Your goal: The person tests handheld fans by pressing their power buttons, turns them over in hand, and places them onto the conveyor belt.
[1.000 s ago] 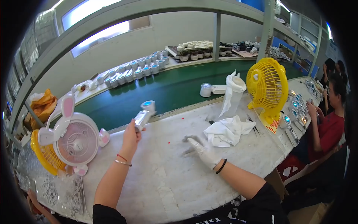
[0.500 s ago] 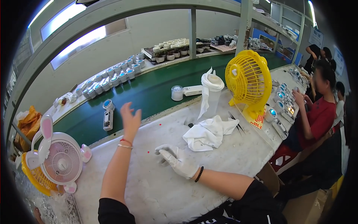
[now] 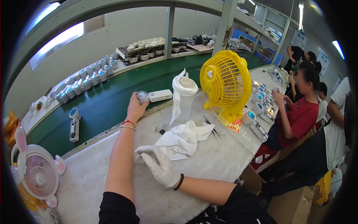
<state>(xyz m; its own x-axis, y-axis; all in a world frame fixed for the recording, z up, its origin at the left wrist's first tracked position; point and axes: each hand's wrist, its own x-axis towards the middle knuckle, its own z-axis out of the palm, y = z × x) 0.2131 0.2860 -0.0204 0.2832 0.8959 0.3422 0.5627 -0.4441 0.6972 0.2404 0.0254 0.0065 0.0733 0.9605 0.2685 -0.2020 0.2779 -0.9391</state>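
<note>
Two hands are at work over a pale, speckled table (image 3: 209, 160) that runs beside a green conveyor belt (image 3: 112, 100). The bare left hand (image 3: 136, 108), wearing a red string and a thin bracelet at the wrist, reaches forward to the edge of the belt, and its grip is closed around a small handheld fan part (image 3: 143, 97) with a round, greyish head, whose white rectangular body (image 3: 160, 95) lies out to the right on the belt. The right hand (image 3: 158, 166), in a white glove with a black band at the wrist, hovers low over the table near the person's body; its fingers are loosely curled, and it holds nothing that can be seen. Just beyond the gloved hand lies a crumpled white cloth (image 3: 182, 138), with thin metal tweezers (image 3: 212, 128) beside it and a white bag-covered container (image 3: 183, 95) standing behind. A large yellow desk fan (image 3: 223, 84) stands to the right, near rows of small devices. Another handheld fan (image 3: 74, 125) lies further left on the belt, and a pink-and-white fan with rabbit ears (image 3: 37, 173) sits at the table's left end. Other people sit along the right side.
</note>
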